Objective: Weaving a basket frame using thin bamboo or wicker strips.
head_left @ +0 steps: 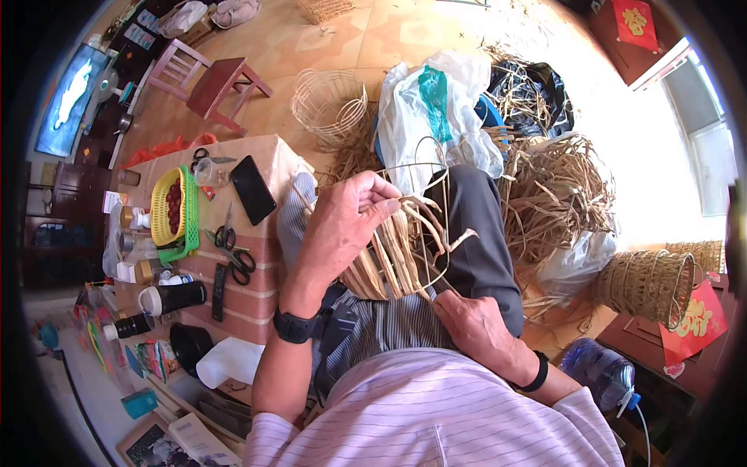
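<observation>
On my lap rests a small unfinished basket [381, 257] of pale dried leaf strips on a thin wire-like frame with tall loops. My left hand [352, 222] is at its upper left, thumb and fingers pinched on a leaf strip at the top, where curled strip ends stick out to the right. My right hand [475, 327] is low at the basket's right, fingers closed around the lower ends of the strips or frame; exactly what is between them is partly hidden. The basket sits between my legs, against a striped cloth [373, 327].
At left, a table [272, 148] holds scissors [226, 233], a phone [253, 189], trays and bottles. Ahead are an open frame basket [328, 101] and bagged material [436, 93]. Leaf heaps [560, 187], woven baskets [638, 284] and a water jug [591, 373] lie right; a chair [214, 86] stands back left.
</observation>
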### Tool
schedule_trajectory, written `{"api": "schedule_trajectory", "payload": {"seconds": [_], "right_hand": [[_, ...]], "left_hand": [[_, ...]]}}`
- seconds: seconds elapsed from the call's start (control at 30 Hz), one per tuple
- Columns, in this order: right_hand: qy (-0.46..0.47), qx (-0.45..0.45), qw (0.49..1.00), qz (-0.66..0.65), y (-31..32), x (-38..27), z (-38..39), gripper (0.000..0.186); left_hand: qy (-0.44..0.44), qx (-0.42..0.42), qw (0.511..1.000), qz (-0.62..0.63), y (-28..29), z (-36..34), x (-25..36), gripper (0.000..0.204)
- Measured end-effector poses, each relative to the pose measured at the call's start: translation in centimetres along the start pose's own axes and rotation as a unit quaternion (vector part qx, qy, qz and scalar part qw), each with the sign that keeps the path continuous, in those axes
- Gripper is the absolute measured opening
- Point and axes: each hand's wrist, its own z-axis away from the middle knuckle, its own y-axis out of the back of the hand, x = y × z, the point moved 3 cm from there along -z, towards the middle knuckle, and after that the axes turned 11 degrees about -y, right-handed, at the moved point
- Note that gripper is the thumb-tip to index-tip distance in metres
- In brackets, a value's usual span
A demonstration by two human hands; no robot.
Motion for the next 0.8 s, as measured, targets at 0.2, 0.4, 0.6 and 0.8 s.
{"api": "schedule_trajectory", "payload": {"seconds": [0.2, 0.4, 0.6, 0.8], "right_hand": [[-0.004, -0.087, 0.996, 0.012, 0.8, -0.8, 0.9, 0.012], [0.029, -0.119, 0.991, -0.061, 5.1, -4.0, 0.5, 0.012], [0.131, -0.168, 0.977, 0.033, 9.6, -6.8, -3.8, 0.008], [0.226, -0.109, 0.96, 0.121, 9.6, -6.1, -11.1, 0.008]], "left_hand": [[-0.015, 0.073, 0.993, -0.087, -2.0, 1.2, 1.4, 0.011], [-0.023, 0.068, 0.993, -0.092, -3.3, 3.6, 1.8, 0.011], [-0.059, 0.086, 0.984, -0.143, -4.5, 4.9, 2.6, 0.012], [-0.047, 0.076, 0.99, -0.11, -3.8, 4.3, 3.0, 0.013]]}}
